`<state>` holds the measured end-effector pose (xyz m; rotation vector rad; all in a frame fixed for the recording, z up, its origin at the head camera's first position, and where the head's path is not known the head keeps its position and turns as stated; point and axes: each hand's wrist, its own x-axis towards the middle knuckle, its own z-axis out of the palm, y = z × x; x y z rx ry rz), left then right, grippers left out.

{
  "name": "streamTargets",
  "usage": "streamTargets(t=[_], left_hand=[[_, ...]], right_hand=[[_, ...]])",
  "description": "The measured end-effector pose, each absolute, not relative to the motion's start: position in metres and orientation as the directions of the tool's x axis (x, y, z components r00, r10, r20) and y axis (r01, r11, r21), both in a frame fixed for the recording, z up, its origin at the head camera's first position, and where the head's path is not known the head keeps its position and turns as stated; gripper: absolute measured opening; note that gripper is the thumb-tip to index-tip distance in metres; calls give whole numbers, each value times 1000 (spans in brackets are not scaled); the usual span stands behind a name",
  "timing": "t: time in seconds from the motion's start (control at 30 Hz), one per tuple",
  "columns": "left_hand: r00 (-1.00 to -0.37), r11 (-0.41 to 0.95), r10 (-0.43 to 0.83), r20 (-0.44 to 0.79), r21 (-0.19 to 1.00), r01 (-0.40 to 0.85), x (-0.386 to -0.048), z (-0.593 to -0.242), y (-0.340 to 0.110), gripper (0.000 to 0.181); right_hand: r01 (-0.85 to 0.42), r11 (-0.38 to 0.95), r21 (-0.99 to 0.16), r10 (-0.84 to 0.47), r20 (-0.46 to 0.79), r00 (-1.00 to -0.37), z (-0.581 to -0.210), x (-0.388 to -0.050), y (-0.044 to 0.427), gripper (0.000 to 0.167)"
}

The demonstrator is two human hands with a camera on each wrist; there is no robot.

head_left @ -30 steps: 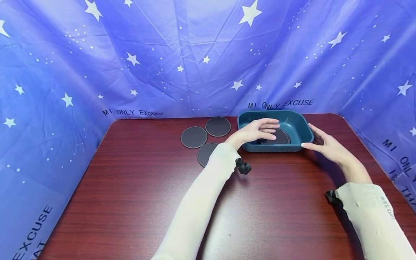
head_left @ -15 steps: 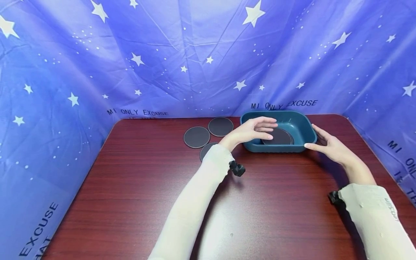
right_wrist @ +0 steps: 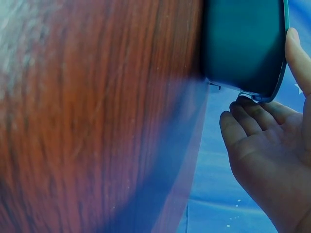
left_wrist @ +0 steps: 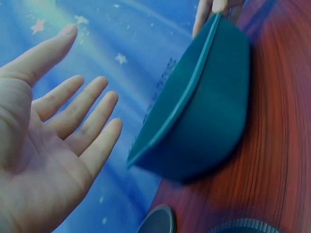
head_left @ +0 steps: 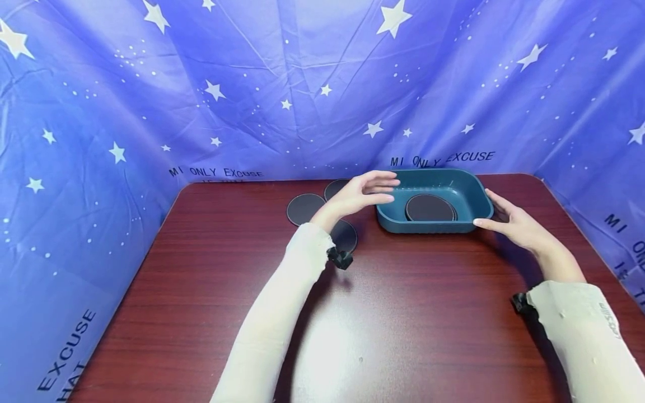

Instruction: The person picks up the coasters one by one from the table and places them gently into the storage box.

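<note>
A teal plastic bin (head_left: 428,228) with rounded corners stands at the back right of the table. Inside it lie dark round coasters (head_left: 430,208), overlapping in a low stack. My right hand (head_left: 519,226) holds the bin's right end, thumb at the near corner and fingers along the end wall. To the left of the bin, my left hand (head_left: 358,193) hovers with loosely spread fingers, its palm bare in the left wrist view. Below it, three more coasters lie on the table: one at left (head_left: 304,209), one behind (head_left: 335,186) and one in front (head_left: 345,236), the last two partly hidden.
The dark red wooden table (head_left: 403,313) has a glossy, wood-grained top. A blue curtain (head_left: 252,101) with white stars hangs close behind it and along both sides. The bin stands near the back edge.
My left hand has drawn back leftward out of the bin, with nothing in its fingers, uncovering the coasters inside. My right hand stays on the bin's end. The head view has shifted slightly.
</note>
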<state>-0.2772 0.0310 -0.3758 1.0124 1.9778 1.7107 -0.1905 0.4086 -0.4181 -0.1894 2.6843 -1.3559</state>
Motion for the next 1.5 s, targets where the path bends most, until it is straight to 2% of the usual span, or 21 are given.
streamTargets(t=[0.37,0.77,1.0,1.27,1.5], left_hand=[[-810,14,558,179,974,225,-284,-387,-34,47],[-917,102,366,162,972,213,-293,-415,-100,46],[-943,133,296,152,971,198,-296,-430,-126,50],[-965,220,250,76,966,133,-297,-442,-141,54],[-968,197,250,34,977,85,-300,-452,-146,63]], right_hand=[[-42,581,-813,-166,-67,-984,-416,-189,407,85],[-54,550,-834,-178,-54,-983,-418,-189,407,84],[-46,555,-830,-174,-62,-983,-418,-189,407,84],[-49,558,-829,-171,-57,-984,-418,-189,407,84],[-47,564,-824,-168,-59,-984,-418,-189,407,85]])
